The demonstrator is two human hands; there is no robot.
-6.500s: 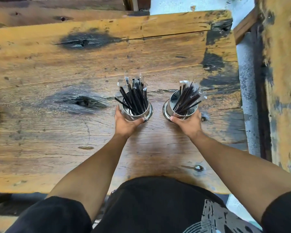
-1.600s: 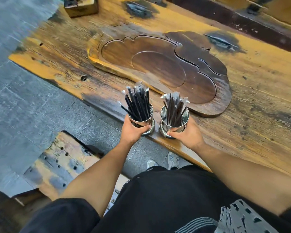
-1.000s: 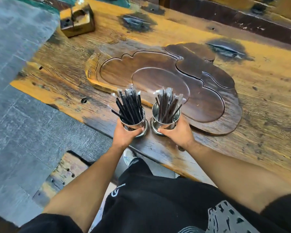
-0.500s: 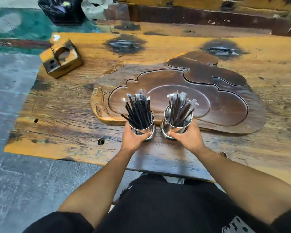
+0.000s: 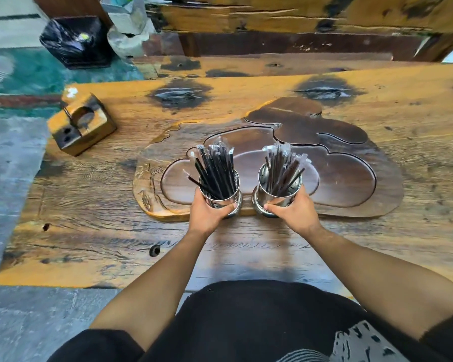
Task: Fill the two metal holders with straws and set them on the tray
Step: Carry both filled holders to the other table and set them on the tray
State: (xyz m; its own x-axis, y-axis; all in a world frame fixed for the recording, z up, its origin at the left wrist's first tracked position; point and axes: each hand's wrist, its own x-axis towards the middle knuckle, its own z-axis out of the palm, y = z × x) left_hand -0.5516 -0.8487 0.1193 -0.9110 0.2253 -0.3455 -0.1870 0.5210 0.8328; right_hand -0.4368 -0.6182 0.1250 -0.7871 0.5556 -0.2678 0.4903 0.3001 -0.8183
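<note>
Two metal holders, left holder (image 5: 221, 198) and right holder (image 5: 279, 195), packed with wrapped black straws (image 5: 217, 171), side by side at the near edge of the carved wooden tray (image 5: 351, 178); whether resting on it or just above, unclear. Gripped from the near side: left hand (image 5: 207, 214) wrapped round one, right hand (image 5: 293, 211) round the other. Beyond, to the left on the plank table (image 5: 89, 192), a wooden block (image 5: 81, 126).

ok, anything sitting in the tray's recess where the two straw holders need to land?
Nothing visible. The carved wooden tray shows a bare recess beyond both holders. Left hand has the left metal holder, right hand the right metal holder, both at the tray's near rim.
</note>
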